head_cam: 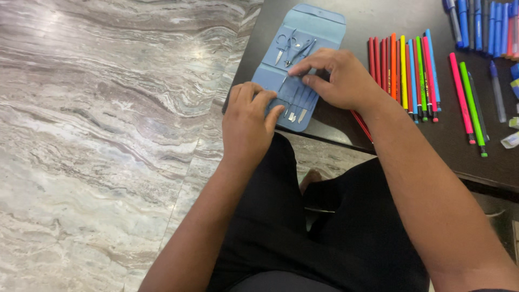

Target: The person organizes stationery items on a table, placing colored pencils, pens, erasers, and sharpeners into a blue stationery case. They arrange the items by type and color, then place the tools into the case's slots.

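Coloured pencils point(404, 70), row, mid tabletop point(378, 16); blue pens point(481, 24), far right corner; marble floor point(108, 135) beyond left edge.

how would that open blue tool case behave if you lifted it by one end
The blue case would probably bend or fold: it looks soft, with a fold-over flap. The small metal tools sit in sleeves, so they likely stay put, adding some weight. Both the left hand and right hand press on it, suggesting it may slide on the smooth dark table.
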